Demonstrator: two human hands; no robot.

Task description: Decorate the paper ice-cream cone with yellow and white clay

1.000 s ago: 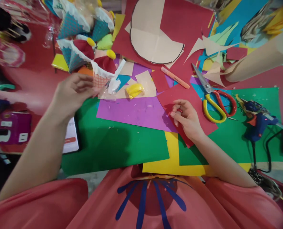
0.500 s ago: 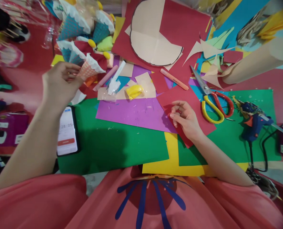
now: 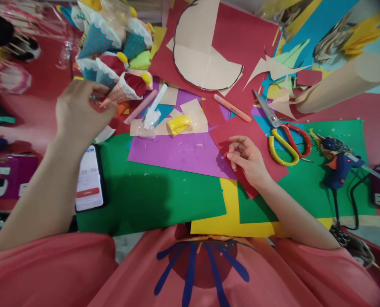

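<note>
At the left, my left hand is around the tip of a small orange-patterned paper cone with a white wavy rim and dark red filling. Thumb and fingers are apart there, with a gap between them. The cone lies beside several blue-patterned cones with the same white rims. My right hand rests over a red paper sheet, its fingers loosely bent and nothing visible in them. Scissors with one yellow and one red handle lie to its right.
A phone lies by my left forearm. On the right a blue glue gun rests on green paper, its cord trailing. Behind are an outlined beige cut-out, an orange marker, a white glue stick or pen and a beige paper roll.
My left hand has loosened its fingers around the orange cone, which now lies tilted, lower against the other cones. My right hand stays in place. The view has shifted slightly.
</note>
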